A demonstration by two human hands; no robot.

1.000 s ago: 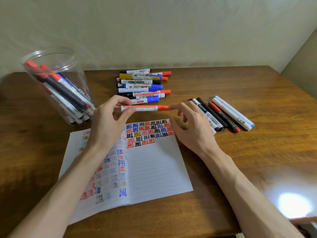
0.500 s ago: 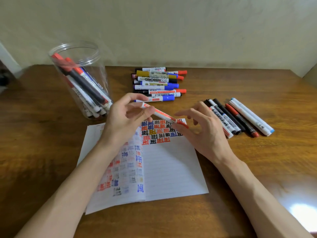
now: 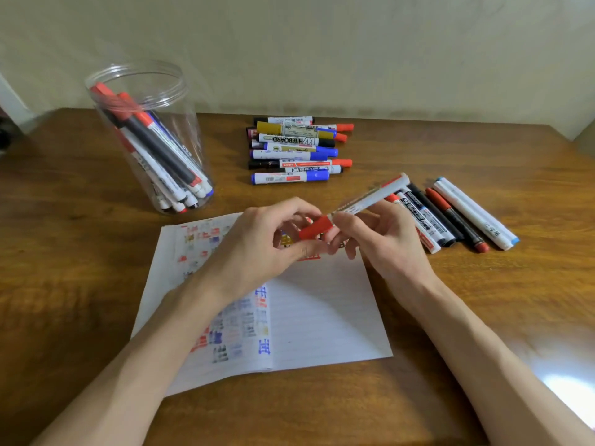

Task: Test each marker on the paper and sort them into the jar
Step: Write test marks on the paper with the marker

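Note:
A white marker with a red cap (image 3: pixel 360 204) is held above the lined paper (image 3: pixel 325 317), tilted up to the right. My right hand (image 3: pixel 376 239) grips its white barrel. My left hand (image 3: pixel 267 249) pinches the red cap at the marker's lower end. The paper bears many small coloured test marks; my hands hide part of them. The clear plastic jar (image 3: pixel 151 136) stands at the back left with several markers leaning inside.
A pile of several markers (image 3: pixel 296 149) lies at the back middle of the wooden table (image 3: pixel 80 268). Another row of several markers (image 3: pixel 457 217) lies to the right of my right hand. The wall runs behind the table.
The marker has passed from my left hand into my right and turned, so its barrel points up to the right. My left hand now pinches the red cap.

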